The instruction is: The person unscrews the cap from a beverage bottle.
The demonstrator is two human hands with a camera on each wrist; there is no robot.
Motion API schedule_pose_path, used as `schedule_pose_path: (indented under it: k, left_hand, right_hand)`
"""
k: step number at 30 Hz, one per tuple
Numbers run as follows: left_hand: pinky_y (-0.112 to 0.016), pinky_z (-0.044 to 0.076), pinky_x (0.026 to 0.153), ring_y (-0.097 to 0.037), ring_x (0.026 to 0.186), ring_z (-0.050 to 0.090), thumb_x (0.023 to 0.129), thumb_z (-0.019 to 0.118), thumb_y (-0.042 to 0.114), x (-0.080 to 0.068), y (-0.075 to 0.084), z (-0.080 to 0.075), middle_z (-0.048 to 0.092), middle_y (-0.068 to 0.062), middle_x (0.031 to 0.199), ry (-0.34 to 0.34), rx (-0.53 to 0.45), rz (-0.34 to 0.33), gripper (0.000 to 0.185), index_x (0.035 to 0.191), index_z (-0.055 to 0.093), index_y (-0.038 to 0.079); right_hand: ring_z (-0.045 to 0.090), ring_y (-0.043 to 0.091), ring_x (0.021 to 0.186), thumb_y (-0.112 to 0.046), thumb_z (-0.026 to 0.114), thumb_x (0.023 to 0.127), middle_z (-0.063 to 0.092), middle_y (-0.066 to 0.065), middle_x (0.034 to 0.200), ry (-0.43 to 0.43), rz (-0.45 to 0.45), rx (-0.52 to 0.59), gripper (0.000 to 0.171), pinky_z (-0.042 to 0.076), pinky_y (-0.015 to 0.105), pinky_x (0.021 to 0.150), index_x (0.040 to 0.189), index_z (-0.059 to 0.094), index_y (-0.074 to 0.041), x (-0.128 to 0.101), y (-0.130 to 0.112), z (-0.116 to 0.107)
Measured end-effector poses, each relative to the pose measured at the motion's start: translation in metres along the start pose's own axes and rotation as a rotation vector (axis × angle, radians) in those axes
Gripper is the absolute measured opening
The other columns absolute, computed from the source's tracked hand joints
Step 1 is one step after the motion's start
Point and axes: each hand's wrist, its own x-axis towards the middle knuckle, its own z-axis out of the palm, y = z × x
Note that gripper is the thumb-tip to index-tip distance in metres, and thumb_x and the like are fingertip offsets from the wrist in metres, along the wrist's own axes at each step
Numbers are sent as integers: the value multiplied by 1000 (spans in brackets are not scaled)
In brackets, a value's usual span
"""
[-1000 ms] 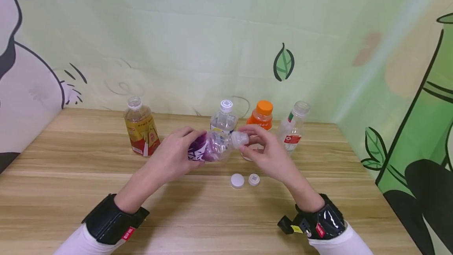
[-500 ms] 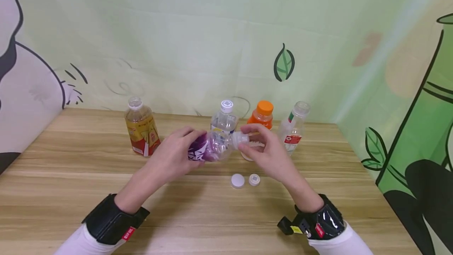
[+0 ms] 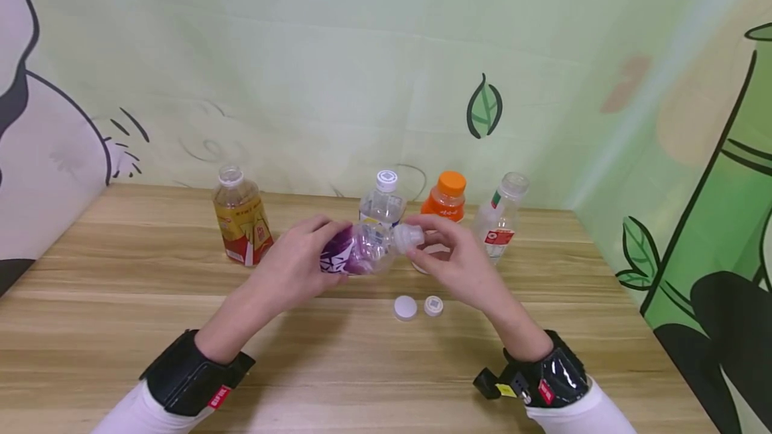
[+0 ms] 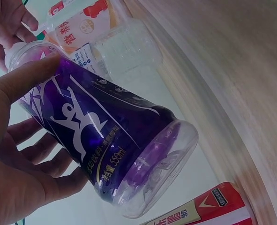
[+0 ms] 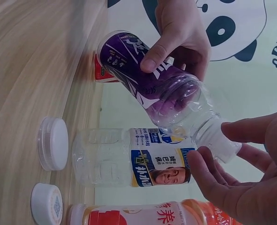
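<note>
My left hand grips a clear plastic bottle with a purple label, tilted on its side above the table with its neck toward the right. The thumb lies over the label in the left wrist view and the fingers curl underneath. At the bottle's mouth, the thumb and fingers of my right hand pinch a whitish, translucent bottle cap. Below the hands, two white caps, a wider one and a smaller one, lie side by side on the wooden table.
Behind the hands stand a white-capped clear bottle, an orange-capped bottle and an uncapped bottle with a red label patch. Farther left is an uncapped bottle with a yellow and red label. A printed cloth wall borders the table's back.
The right hand's fingers shift slightly around the cap, closing on it and turning at the bottle's mouth. The left hand and the bottle stay in place.
</note>
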Motion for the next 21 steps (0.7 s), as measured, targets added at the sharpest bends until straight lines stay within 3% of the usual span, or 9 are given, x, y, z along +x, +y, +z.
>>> schedule_pose_path:
  k: [13,21]
  left_hand:
    - [-45,57,91,-30,103,65,66,98,15,0,-1,1,66,-13,117,14,4,22,77,133,64,0]
    - [-44,57,89,-29,103,64,66,99,15,0,-1,1,65,-13,117,13,-7,17,77,133,64,-1]
  right_hand:
    - [69,27,103,-7,75,95,69,12,117,30,-28,-13,34,60,33,84,128,68,-4,0,0,2]
    - [65,29,107,3,74,93,66,13,122,31,-74,-10,38,59,36,89,130,64,-1,0,0,3]
